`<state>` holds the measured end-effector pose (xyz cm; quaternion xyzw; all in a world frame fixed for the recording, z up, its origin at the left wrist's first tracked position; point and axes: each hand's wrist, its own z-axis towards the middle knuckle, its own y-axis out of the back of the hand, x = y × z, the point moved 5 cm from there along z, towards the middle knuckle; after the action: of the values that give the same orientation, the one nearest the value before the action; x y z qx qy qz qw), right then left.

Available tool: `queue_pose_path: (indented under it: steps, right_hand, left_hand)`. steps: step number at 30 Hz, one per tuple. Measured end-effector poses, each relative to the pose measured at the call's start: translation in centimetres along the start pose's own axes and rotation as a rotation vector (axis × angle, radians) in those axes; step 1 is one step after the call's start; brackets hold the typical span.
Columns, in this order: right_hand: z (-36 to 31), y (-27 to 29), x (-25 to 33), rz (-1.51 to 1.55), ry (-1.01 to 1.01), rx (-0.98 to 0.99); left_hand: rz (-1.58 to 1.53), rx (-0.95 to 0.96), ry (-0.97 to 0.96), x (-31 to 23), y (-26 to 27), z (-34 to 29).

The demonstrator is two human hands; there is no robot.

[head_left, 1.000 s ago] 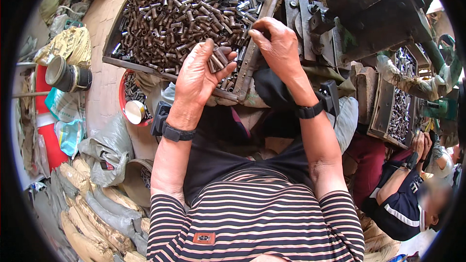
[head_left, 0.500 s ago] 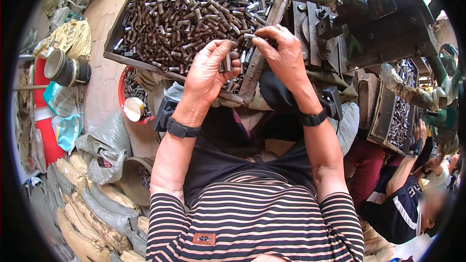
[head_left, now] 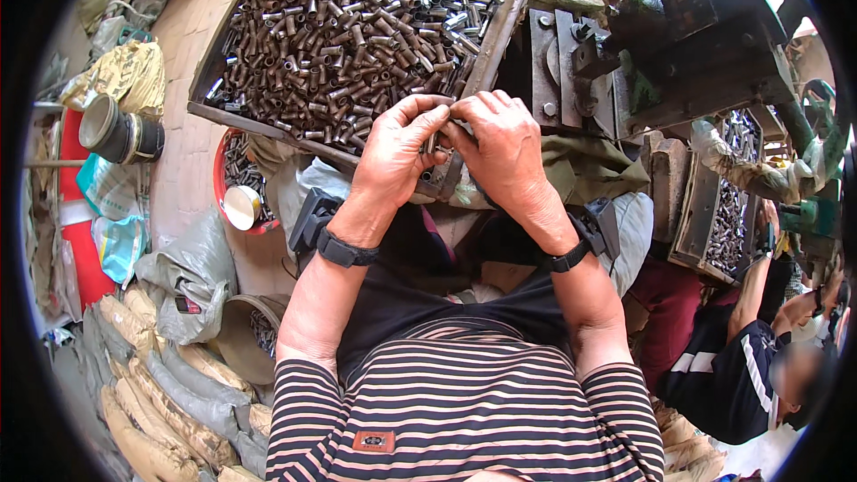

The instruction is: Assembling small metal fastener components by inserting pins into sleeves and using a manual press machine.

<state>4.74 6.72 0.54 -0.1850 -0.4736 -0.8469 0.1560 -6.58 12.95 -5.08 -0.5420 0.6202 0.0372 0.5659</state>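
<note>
My left hand [head_left: 398,153] is closed with its palm turned up. Short metal tubes [head_left: 429,145] show between its curled fingers. Against its fingertips is my right hand [head_left: 502,138], thumb and fingers pinched together on a small metal tube that they mostly hide. Both hands are held over the near right corner of a wooden tray [head_left: 268,127]. Heaped in that tray are many short metal tubes [head_left: 335,45], mostly dark brown, with brighter ones toward the far right.
A dark metal machine [head_left: 571,62] stands right of the tray. Further right is another tray [head_left: 693,230] of metal parts, beside a co-worker [head_left: 723,375]. On the left are a red basin [head_left: 222,174] of tubes, a tipped bucket [head_left: 243,339], a grey bag [head_left: 192,272] and stacked sacks [head_left: 170,393].
Both hands have come down toward me and together. My right hand has brought the tube it pinched over the tray to my left fingertips. The co-worker's arm has shifted.
</note>
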Motion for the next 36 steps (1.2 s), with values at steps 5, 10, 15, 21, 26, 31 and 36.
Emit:
queue_pose_path:
  steps: [5, 10, 15, 21, 26, 31, 36]
  right_hand:
    - [1.0, -0.3, -1.5, 0.395, -0.068, 0.081]
    - [4.6, -0.4, -5.2, -0.018, -0.048, -0.124]
    - [6.7, -2.6, -5.9, -0.418, -0.011, 0.06]
    - [7.5, -3.0, -6.1, -0.468, -0.11, 0.179]
    - [7.3, -3.1, -5.5, -0.473, -0.09, 0.148]
    - [6.8, -3.3, -5.2, -0.365, -0.056, 0.025]
    - [5.7, -1.8, -5.8, 0.008, -0.099, -0.071]
  left_hand:
    - [-0.021, 0.008, 0.014, -0.6, 0.7, 0.0]
    - [0.004, -0.002, 0.014, -0.8, 1.7, 0.2]
    - [0.097, -0.076, -0.032, -1.1, 1.6, 0.2]
    - [-0.005, -0.069, -0.021, -0.7, 1.6, 0.9]
    - [-0.044, -0.033, -0.083, -0.9, 1.4, 0.8]
    - [-0.051, -0.061, -0.129, -1.1, 2.1, 0.3]
    - [-0.084, -0.095, -0.096, -1.1, 2.1, 0.4]
